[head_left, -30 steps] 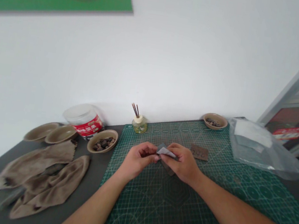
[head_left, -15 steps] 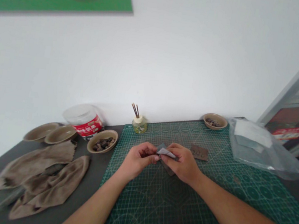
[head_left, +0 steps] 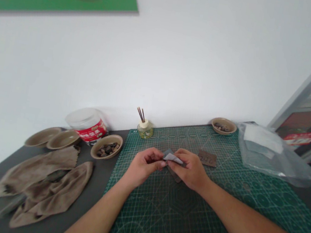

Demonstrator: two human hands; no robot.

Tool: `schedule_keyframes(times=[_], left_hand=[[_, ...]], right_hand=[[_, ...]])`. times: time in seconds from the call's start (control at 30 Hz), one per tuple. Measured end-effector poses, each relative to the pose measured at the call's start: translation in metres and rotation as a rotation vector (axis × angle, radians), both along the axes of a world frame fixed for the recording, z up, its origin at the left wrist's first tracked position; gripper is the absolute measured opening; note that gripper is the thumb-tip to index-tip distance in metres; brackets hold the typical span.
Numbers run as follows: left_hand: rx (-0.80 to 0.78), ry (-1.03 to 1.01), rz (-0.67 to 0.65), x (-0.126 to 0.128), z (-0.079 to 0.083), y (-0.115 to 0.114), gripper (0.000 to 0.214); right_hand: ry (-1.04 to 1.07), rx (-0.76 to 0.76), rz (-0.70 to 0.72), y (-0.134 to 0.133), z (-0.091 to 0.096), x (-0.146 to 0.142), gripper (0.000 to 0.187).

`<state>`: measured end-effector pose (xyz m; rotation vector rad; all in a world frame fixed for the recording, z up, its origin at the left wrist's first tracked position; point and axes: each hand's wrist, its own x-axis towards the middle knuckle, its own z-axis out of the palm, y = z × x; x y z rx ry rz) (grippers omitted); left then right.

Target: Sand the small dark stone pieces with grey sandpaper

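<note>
Over the cutting mat, my right hand grips a folded piece of grey sandpaper, whose pale side shows between the two hands. My left hand meets it from the other side, thumb and forefinger pinched together at the paper's edge. Whatever small thing those left fingertips hold is too hidden to make out. Under the right hand, a darker flap hangs down toward the mat. Just beyond that hand lies a flat brown piece with handwritten figures, seemingly 240.
At left stand a bowl of small stones, shallow bowls, a red-labelled tub and crumpled brown cloths. A reed diffuser stands by the wall. Another bowl of stones and a clear plastic bag are at right.
Both hands stay almost in place around the sandpaper, with only a very slight shift of the fingers and paper. Nothing else has moved.
</note>
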<state>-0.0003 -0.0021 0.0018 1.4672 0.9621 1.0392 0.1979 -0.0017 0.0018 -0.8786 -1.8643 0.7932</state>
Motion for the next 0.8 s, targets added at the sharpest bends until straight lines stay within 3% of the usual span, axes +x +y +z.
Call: schedule_keyframes(times=[0.8], left_hand=[[-0.007,-0.008,0.017,-0.0010,-0.0029,0.0019,0.024]], right_hand=[[0.017,0.000,0.026,0.0006,-0.0027,-0.0001,0.007]])
